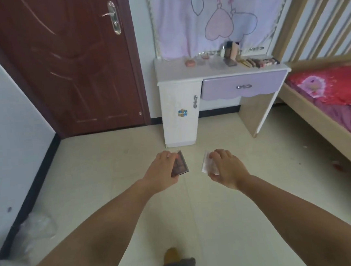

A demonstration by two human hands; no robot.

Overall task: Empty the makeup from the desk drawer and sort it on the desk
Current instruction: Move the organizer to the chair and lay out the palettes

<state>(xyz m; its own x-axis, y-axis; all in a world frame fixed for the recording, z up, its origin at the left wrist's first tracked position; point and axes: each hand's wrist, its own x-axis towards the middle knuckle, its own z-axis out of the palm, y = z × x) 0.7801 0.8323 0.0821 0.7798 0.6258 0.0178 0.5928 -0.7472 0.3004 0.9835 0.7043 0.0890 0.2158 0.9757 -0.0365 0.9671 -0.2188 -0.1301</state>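
Far ahead stands the white tabletop [171, 73]; left hand [161, 172] grips a dark flat palette [180, 164], right hand [226, 166] a clear pinkish case [208, 164].

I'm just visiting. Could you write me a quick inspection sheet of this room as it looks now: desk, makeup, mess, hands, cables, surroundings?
Surface: white desk, some way ahead; lilac drawer closed.
Job's things: makeup row on the desktop; dark palette; clear packet.
Clutter: plastic bag on the floor.
Grippers: left hand holds the palette, right hand the packet.
Cables: nothing seen.
Surroundings: brown door, bed, pink curtain.
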